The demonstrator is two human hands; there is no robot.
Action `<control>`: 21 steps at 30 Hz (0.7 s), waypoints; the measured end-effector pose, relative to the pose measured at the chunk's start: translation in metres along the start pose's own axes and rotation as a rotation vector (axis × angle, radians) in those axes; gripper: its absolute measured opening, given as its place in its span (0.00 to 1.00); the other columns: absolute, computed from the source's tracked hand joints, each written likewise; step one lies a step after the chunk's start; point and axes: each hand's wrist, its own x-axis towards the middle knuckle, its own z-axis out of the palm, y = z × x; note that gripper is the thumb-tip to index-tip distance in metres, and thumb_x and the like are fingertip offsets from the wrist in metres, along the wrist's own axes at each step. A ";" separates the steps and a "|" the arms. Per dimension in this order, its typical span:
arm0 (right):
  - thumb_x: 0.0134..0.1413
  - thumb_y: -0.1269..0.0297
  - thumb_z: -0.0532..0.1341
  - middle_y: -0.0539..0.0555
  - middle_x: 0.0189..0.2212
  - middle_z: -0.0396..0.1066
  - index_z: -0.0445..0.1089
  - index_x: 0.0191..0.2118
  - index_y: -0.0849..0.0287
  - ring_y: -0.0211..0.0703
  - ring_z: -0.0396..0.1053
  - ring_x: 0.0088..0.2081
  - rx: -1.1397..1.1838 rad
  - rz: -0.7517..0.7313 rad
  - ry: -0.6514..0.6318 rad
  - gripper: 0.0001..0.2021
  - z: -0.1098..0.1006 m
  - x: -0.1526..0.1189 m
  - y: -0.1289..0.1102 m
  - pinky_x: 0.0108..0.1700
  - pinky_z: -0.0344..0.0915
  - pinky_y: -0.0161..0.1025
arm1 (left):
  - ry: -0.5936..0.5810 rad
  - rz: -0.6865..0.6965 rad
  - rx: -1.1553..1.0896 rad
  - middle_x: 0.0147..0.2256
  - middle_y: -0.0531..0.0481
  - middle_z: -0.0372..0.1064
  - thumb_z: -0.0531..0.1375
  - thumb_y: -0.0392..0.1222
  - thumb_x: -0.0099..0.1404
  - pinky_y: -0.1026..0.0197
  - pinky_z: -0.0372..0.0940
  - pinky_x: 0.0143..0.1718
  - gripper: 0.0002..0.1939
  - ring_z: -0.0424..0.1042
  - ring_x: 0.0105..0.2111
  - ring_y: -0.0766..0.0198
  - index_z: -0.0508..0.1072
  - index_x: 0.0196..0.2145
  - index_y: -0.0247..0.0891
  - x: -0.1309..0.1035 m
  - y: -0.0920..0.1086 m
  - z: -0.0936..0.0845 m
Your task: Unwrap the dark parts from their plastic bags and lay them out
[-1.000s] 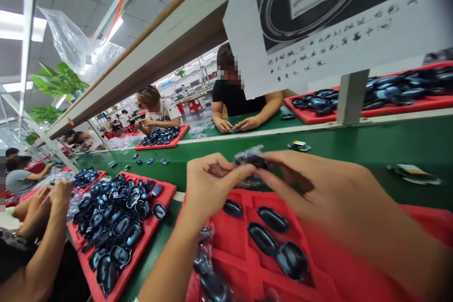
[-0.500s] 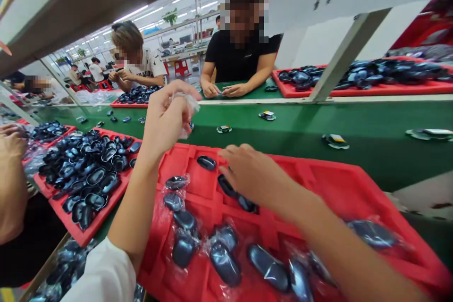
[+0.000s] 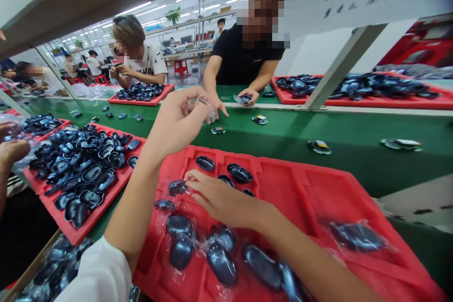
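My left hand [image 3: 184,115] is raised over the far edge of the red tray [image 3: 283,184], its fingers closed on a crumpled clear plastic wrapper [image 3: 203,106]. Lower down, my right hand [image 3: 219,196] reaches across the tray, its fingertips at a plastic-wrapped dark blue shell [image 3: 177,187]; whether they pinch it is hard to tell. Unwrapped dark shells [image 3: 240,173] lie in the tray's far compartments. Nearer to me are several glossy shells in clear film [image 3: 222,263].
A green belt [image 3: 283,127] carries small circuit parts [image 3: 319,146]. Heaped shells fill a red tray [image 3: 85,226] at left. Across the belt, a person in black [image 3: 244,56] holds a wrapped piece and reaches a hand onto the belt. Another person's hand [image 3: 14,148] shows at far left.
My right hand has moved left and nearer, from the unwrapped shells to a wrapped one. My left hand has shifted slightly right with the wrapper. The person opposite has extended a hand over the belt.
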 end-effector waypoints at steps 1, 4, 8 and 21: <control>0.71 0.71 0.48 0.65 0.52 0.70 0.71 0.49 0.64 0.49 0.73 0.49 0.030 0.010 0.018 0.15 -0.007 0.000 0.002 0.56 0.70 0.49 | 0.015 -0.005 0.026 0.18 0.58 0.57 0.55 0.31 0.61 0.65 0.52 0.19 0.09 0.55 0.17 0.71 0.71 0.26 0.38 0.000 -0.001 -0.003; 0.71 0.66 0.51 0.62 0.53 0.69 0.72 0.49 0.61 0.47 0.70 0.53 0.081 0.018 0.164 0.13 -0.041 -0.006 0.004 0.58 0.67 0.46 | 0.096 -0.007 0.140 0.17 0.58 0.56 0.61 0.40 0.64 0.65 0.50 0.19 0.08 0.55 0.17 0.70 0.73 0.27 0.39 0.000 -0.002 -0.014; 0.69 0.64 0.54 0.57 0.47 0.74 0.75 0.41 0.57 0.45 0.73 0.47 -0.002 0.038 0.416 0.11 -0.090 -0.023 -0.005 0.52 0.70 0.42 | -0.065 -0.056 0.217 0.22 0.54 0.68 0.71 0.52 0.58 0.65 0.52 0.20 0.14 0.61 0.20 0.68 0.79 0.35 0.39 -0.002 -0.002 -0.021; 0.69 0.61 0.55 0.46 0.21 0.58 0.58 0.28 0.55 0.36 0.56 0.23 -0.392 0.176 0.957 0.15 -0.098 -0.031 -0.023 0.28 0.54 0.35 | 0.057 -0.139 -0.198 0.20 0.59 0.64 0.65 0.46 0.61 0.65 0.58 0.18 0.10 0.63 0.17 0.67 0.69 0.36 0.41 -0.010 0.006 0.052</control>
